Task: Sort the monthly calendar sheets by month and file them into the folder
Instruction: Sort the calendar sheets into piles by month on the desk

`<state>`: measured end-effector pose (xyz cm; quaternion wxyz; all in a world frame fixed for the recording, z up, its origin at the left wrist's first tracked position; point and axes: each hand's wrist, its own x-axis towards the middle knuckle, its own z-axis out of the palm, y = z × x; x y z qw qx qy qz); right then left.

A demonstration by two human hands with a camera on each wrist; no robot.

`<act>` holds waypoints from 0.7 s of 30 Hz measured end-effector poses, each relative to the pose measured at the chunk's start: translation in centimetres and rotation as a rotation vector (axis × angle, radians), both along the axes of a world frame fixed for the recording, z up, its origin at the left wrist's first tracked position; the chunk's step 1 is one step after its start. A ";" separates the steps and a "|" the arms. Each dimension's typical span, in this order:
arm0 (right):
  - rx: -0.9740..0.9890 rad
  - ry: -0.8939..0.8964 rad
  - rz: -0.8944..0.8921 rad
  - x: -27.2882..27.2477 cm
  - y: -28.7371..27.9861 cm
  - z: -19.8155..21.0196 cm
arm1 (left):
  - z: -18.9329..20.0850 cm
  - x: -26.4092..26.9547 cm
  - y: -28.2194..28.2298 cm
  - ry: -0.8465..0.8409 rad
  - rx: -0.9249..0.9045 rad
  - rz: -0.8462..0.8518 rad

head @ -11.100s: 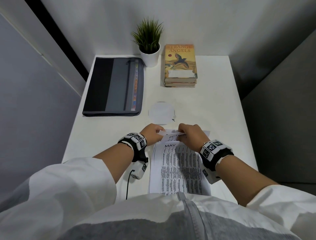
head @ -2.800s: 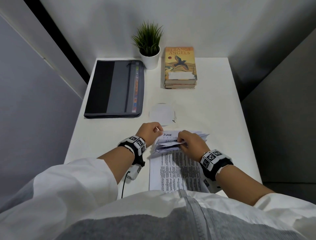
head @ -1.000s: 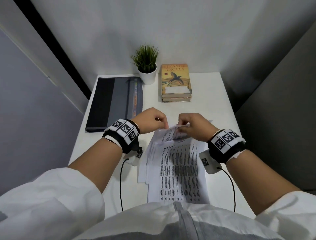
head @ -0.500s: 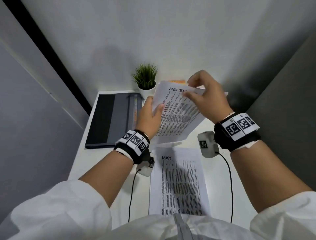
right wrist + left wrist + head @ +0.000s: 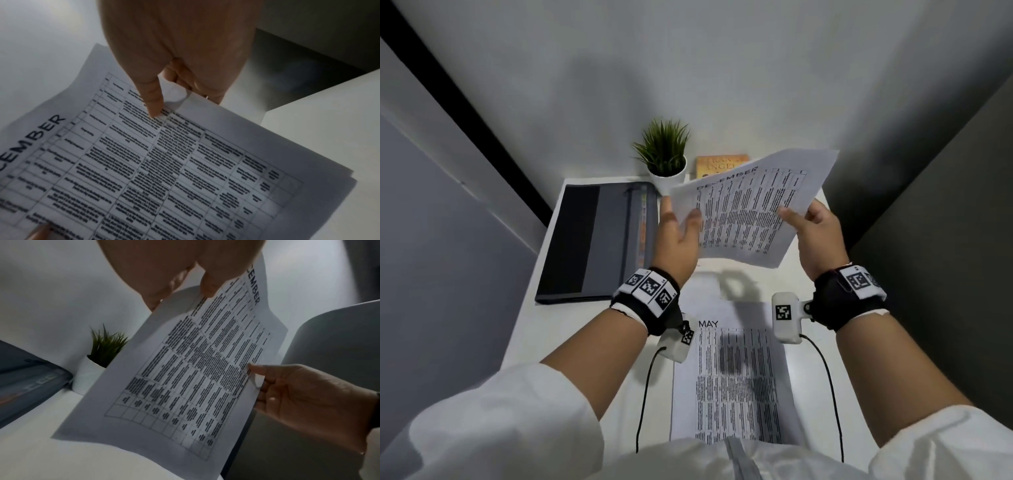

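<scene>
Aloft | DECEMBER sheets (image 5: 750,212) | white, gridded, dense print, slightly curled

White paper calendar sheets (image 5: 750,212) bore black gridded text, the top one headed DECEMBER; the flat white sheet (image 5: 732,383) was headed MAY. The zipped fabric folder (image 5: 599,240) was black and grey with multicoloured tabs. The white pot held a green spiky plant (image 5: 664,147). The book (image 5: 719,164) cover was orange-yellow. The tabletop (image 5: 527,335) was white.
</scene>
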<state>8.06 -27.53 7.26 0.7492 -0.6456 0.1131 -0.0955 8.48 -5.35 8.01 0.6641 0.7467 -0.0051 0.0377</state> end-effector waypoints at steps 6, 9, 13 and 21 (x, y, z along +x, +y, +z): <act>0.023 0.233 -0.003 -0.9 0.9 -5.6 | -5.7 -0.9 0.3 0.138 0.167 -0.016; 0.002 0.351 -0.011 -0.8 1.6 -7.5 | -7.1 -1.1 -0.3 0.253 0.258 -0.029; -0.008 0.417 -0.044 0.0 0.9 -7.6 | -6.6 0.4 -0.8 0.284 0.220 0.023; 0.451 0.576 0.035 -2.2 0.7 -10.3 | -4.2 4.6 -1.2 0.292 0.085 0.062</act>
